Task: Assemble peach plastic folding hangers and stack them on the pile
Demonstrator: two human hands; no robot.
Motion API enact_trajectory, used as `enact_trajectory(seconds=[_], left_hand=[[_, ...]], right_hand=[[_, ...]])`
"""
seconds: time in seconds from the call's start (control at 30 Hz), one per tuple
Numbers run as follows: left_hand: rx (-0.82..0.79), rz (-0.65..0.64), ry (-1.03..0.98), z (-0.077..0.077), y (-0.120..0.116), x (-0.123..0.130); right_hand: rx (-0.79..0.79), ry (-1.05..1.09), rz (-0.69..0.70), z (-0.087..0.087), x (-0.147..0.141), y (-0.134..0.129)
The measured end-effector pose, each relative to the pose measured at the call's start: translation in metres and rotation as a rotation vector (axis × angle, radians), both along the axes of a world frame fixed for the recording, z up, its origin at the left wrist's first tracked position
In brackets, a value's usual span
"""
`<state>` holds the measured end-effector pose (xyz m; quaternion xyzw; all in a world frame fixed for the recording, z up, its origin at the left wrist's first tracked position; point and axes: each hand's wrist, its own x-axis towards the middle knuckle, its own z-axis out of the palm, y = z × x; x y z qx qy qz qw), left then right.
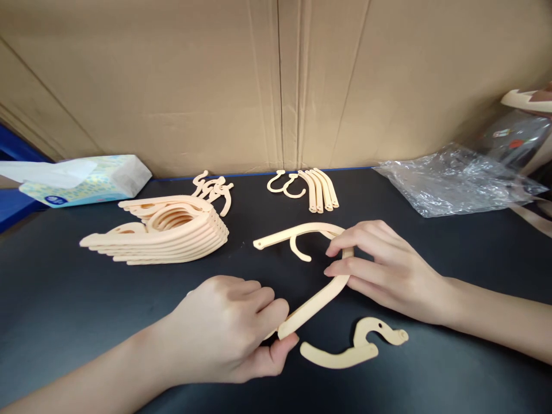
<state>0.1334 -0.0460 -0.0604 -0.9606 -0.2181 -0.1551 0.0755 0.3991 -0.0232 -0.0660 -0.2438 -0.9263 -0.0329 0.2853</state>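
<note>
A cream plastic folding hanger (317,302) lies between my hands, its two arms bent apart and its hook curving inward. My left hand (237,330) pinches the end of the near arm, where a small piece partly shows under the fingers. At the bend, my right hand (388,270) grips the hanger with fingertips on the joint; the thumb is hidden. Close to me, a curved hanger piece (338,357) lies joined to an S-shaped piece (377,328) on the black table. To the left sits a nested stack of folded hangers (172,241).
At the back are loose small hanger parts (213,187), two hooks (287,185) and several straight arm pieces (319,191). A tissue pack (95,179) lies at the left, a clear plastic bag (448,181) at the right. Cardboard (172,86) stands behind the black table (64,287).
</note>
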Motion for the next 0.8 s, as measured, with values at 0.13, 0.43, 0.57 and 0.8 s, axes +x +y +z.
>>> enact_trajectory(seconds=[0.13, 0.43, 0.57, 0.8], left_hand=[[-0.007, -0.033, -0.015, -0.0012, -0.0012, -0.0002], [-0.052, -0.091, -0.045, -0.0050, -0.0009, -0.0007], [-0.055, -0.109, 0.016, 0.0007, -0.0043, 0.0020], [-0.071, -0.124, 0.041, 0.0000, -0.0049, 0.0062]], right_hand=[[-0.015, 0.029, -0.112, -0.0022, 0.0017, 0.0012], [-0.185, -0.029, -0.068, -0.0023, 0.0013, 0.0063], [-0.238, 0.023, -0.005, 0.0010, 0.0010, 0.0054], [-0.355, 0.001, -0.024, 0.0021, -0.0016, 0.0067]])
